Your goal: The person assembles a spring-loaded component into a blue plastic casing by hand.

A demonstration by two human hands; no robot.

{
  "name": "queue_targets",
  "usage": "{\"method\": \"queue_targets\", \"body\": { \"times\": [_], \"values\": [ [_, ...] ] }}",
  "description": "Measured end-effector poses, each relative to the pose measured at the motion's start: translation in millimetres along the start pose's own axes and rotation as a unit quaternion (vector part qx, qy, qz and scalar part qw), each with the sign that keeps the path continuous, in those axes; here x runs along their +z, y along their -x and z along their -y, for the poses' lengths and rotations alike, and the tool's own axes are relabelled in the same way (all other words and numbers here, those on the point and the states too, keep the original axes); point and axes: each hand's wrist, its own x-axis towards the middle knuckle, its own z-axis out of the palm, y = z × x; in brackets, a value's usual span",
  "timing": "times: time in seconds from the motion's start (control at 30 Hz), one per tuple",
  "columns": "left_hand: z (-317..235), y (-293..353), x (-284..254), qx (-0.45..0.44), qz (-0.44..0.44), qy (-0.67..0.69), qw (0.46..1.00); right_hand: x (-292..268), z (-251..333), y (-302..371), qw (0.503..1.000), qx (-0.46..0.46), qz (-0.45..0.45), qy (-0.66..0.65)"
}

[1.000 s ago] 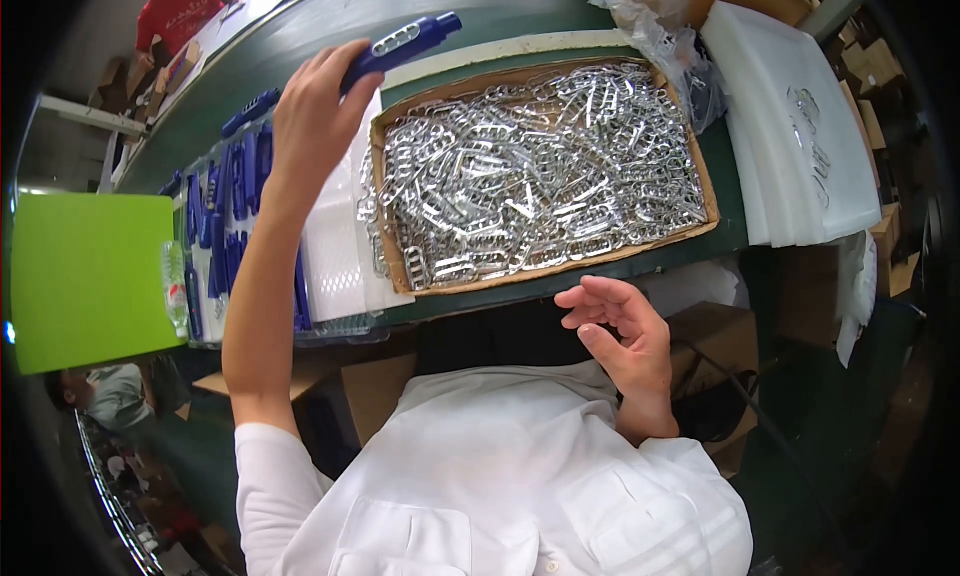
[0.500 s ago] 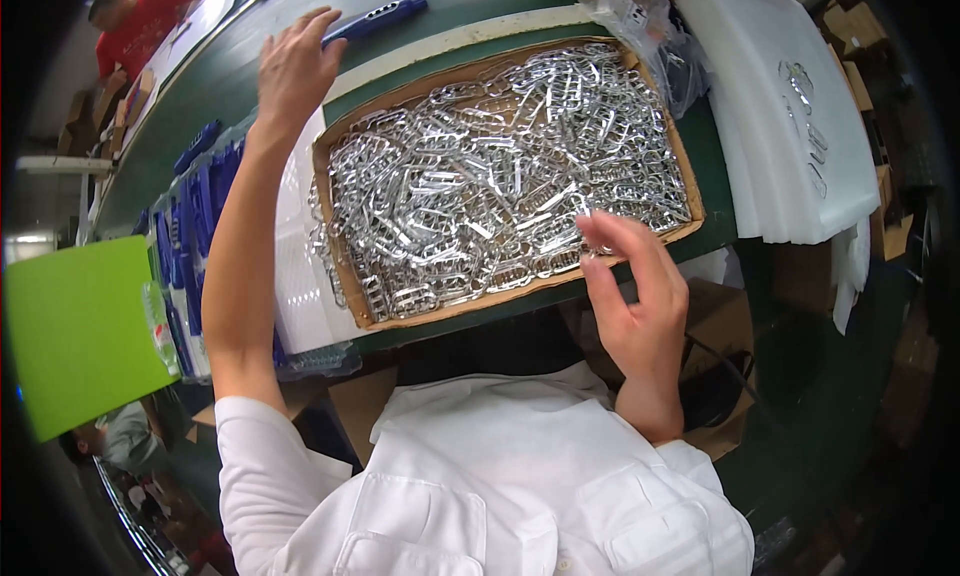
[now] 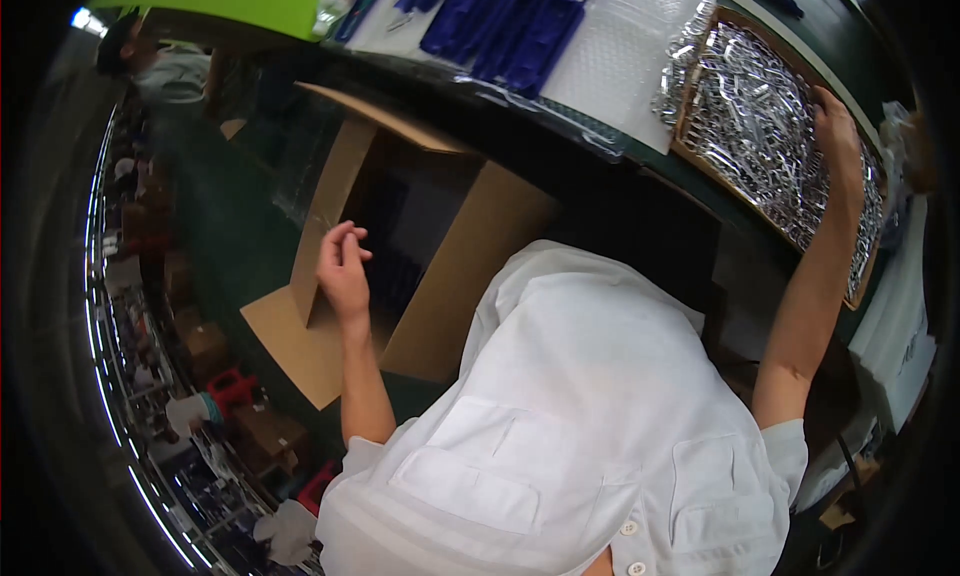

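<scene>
My left hand (image 3: 345, 268) hangs over an open cardboard box (image 3: 455, 266), its fingers loosely bent and apart, with nothing visible in them. Dark blue pieces lie deep in the box, mostly in shadow. At the far right, my right hand (image 3: 840, 141) reaches into a shallow cardboard tray heaped with shiny silver metal clips (image 3: 755, 126). Its fingers are curled down among the clips; whatever they pinch is hidden. Some clips lie outside the tray's left wall (image 3: 688, 106).
Dark blue long pieces (image 3: 510, 36) lie in a row on the table beside clear plastic sheeting (image 3: 630, 46). A small clear bottle (image 3: 335, 6) stands by a lime-green panel (image 3: 230, 1). White foam sheets (image 3: 895, 326) are at the right. A person (image 3: 165, 71) is at the upper left.
The view has swung left. My left hand has gone from beside a dark blue piece at the table's far side to above the cardboard box. My right hand has moved deeper into the tray.
</scene>
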Motion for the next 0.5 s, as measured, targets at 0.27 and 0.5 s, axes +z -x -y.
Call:
{"method": "queue_targets", "body": {
  "times": [0.27,0.5],
  "values": [
    [270.2,-18.3,-20.6,-0.186,0.223,-0.312,0.904,-48.3,58.4,5.2,0.980,0.139,0.142,-0.013],
    [294.6,-114.5,113.0,-0.098,0.248,-0.232,0.935,-71.0,50.6,76.2,0.969,0.154,-0.132,-0.143]
  ]
}}
